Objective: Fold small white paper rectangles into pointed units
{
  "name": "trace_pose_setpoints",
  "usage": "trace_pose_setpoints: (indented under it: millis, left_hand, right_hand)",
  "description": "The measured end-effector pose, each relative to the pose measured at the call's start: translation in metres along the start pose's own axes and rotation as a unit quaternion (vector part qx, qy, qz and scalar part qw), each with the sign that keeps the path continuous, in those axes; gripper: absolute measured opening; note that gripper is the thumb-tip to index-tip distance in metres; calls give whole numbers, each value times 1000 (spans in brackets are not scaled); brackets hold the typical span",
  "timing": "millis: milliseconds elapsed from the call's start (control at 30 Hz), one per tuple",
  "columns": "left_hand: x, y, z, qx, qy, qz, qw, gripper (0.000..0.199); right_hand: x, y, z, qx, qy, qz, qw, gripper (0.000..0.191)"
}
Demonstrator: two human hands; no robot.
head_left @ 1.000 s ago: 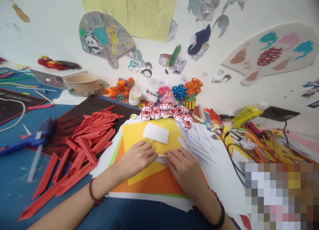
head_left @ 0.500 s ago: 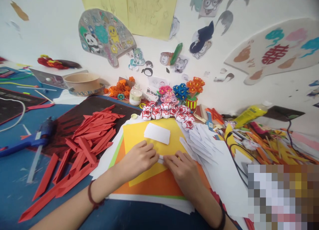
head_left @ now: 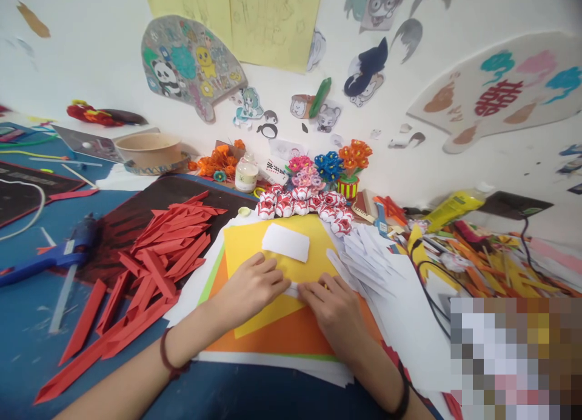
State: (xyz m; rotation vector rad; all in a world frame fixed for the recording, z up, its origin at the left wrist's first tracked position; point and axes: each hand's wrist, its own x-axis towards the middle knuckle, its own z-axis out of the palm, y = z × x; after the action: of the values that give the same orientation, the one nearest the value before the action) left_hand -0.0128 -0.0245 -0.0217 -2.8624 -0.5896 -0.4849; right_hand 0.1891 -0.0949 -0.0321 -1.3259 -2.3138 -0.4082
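Note:
A narrow white paper strip (head_left: 293, 290) lies between my hands over the yellow sheet (head_left: 245, 244). My left hand (head_left: 259, 283) pinches its left end with curled fingers. The strip's right end is held by the fingers of my right hand (head_left: 330, 305), which partly hide it. Just beyond my fingers, a white paper rectangle (head_left: 285, 242) lies flat on the yellow sheet. Under the yellow sheet is an orange one (head_left: 291, 335).
Folded red strips (head_left: 173, 244) are heaped at the left, near a blue glue gun (head_left: 68, 250). White strips (head_left: 370, 262) lie at the right. Red-and-white rolled pieces (head_left: 302, 205) line the back, before a bottle (head_left: 247, 174) and craft flowers (head_left: 330, 165).
The camera view has shifted very slightly. Both hands keep nearly the same pose on the narrow white strip.

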Motion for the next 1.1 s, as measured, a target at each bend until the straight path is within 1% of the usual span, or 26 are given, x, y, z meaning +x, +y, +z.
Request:
trace_pose_setpoints:
  millis: [267,333,467,633,800,933,1100]
  left_hand:
    - [1,-2,-2,-5,-26,-15,1000,9]
    - [1,-3,-4,-3,-38,-11,999,8]
    - [-1,-7,-8,1,-55,8,998,10]
    - [-1,-9,-12,23,-55,20,998,9]
    - [2,-5,-16,41,-55,46,997,12]
    - [0,-6,-16,30,-38,54,997,11]
    - [-3,-11,-15,33,-43,52,997,10]
  right_hand:
    - [-2,0,-2,-3,8,7,1000,22]
    - [-2,1,-3,-5,7,8,1000,22]
    - [-5,4,-7,4,-13,25,1000,21]
    - [-10,8,-10,12,-17,57,998,27]
    - [-11,12,-12,44,-50,88,994,32]
    - [-9,15,-15,92,-66,123,986,29]
    - [-10,18,-17,123,-66,148,979,22]
